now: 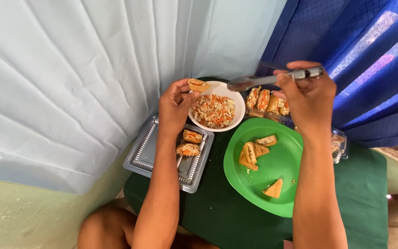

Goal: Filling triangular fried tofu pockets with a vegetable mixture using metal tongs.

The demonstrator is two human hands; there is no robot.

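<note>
Pinching a small fried pocket (198,85) between thumb and fingertips, left hand (175,107) raised over the near rim of the white bowl (236,99). Fingers (180,88) pressed together on the pocket's left end, open mouth turned toward the bowl, the rest of the piece jutting free to the right. Looks light, thin-walled and crumbly, likely greasy on the crust; best held by the firm outer edges with a gentle pinch, since a hard squeeze would probably crush or split it.

Gripping a metal spoon (272,78) in the right hand (306,99), fingers curled shut around the handle, the working end pointing left and hovering above the bowl's far rim, near the pocket yet not touching it. Stiff, smooth, easy to hold at mid-handle.

Filling the bowl: shredded mix of orange and pale strands (213,110), loose and soft, prone to spilling off a flat blade.

Lying just below the left wrist: clear plastic tray (148,154) with two stuffed pieces (190,143). Sitting to the right of it, touching the bowl's edge: green plate (277,180) bearing several cut, unfilled pieces (254,152). Standing behind the plate, partly under the right hand: second clear box of filled pieces (266,100). All resting on a dark green worktop (360,193), pale curtain to the left, blue cloth to the right.
</note>
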